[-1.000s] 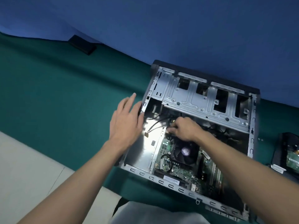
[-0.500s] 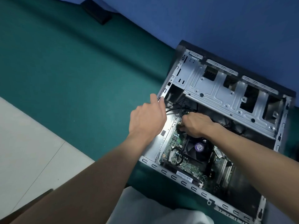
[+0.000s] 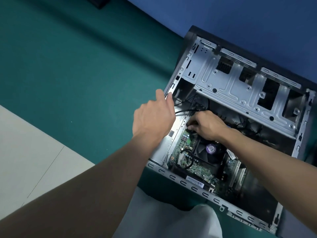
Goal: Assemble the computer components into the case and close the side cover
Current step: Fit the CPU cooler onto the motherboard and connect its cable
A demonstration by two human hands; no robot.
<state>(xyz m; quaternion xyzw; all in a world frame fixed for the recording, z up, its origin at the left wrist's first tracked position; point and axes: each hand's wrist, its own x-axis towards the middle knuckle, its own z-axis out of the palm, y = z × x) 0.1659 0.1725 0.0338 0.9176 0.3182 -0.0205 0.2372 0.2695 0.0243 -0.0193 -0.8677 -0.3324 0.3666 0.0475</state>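
Green cloth-covered table seen under open grey metal computer case, laid on side at right, side cover off. Perforated silver drive cage occupies far half; green motherboard with black CPU fan (purple label) seated in near half. Left hand held at case's left rim, fingers loosely extended, nothing grasped. Right hand placed inside above fan, fingers curled, pinched on black cable end at board edge.
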